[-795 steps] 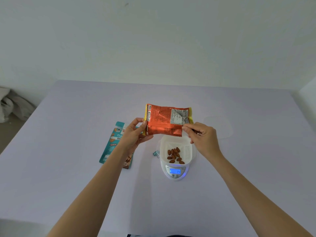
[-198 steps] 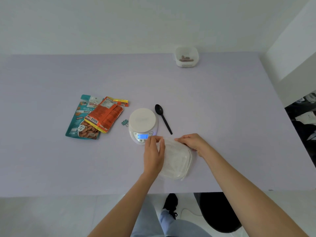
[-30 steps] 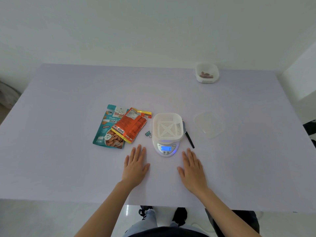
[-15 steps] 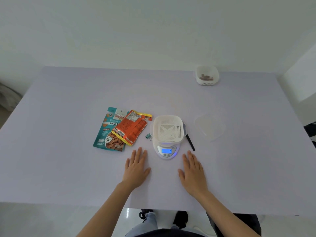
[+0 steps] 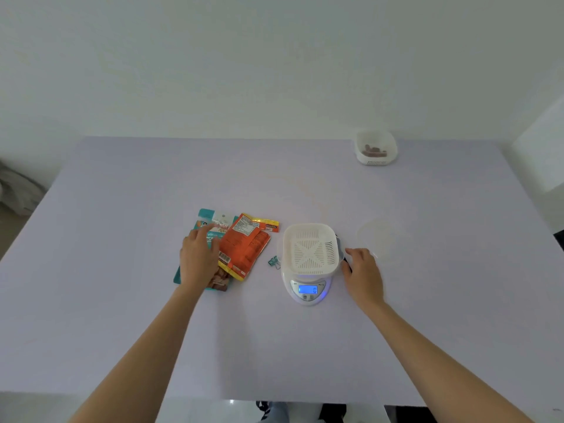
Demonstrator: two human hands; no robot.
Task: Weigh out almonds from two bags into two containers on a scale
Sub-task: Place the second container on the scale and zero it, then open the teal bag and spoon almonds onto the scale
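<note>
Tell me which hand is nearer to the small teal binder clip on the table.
Left. The left hand lies on the teal almond bag, left of the small teal binder clip; the right hand sits beyond the white scale.

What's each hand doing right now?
Left hand: open, resting on the teal bag.
Right hand: beside the scale, grip cannot be told.

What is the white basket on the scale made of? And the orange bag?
The white basket looks like hard plastic with a matte finish: it has molded slots and a smooth rounded rim. The orange bag looks like thin, glossy plastic or foil film: it is crinkled and printed, and it catches the light.
</note>
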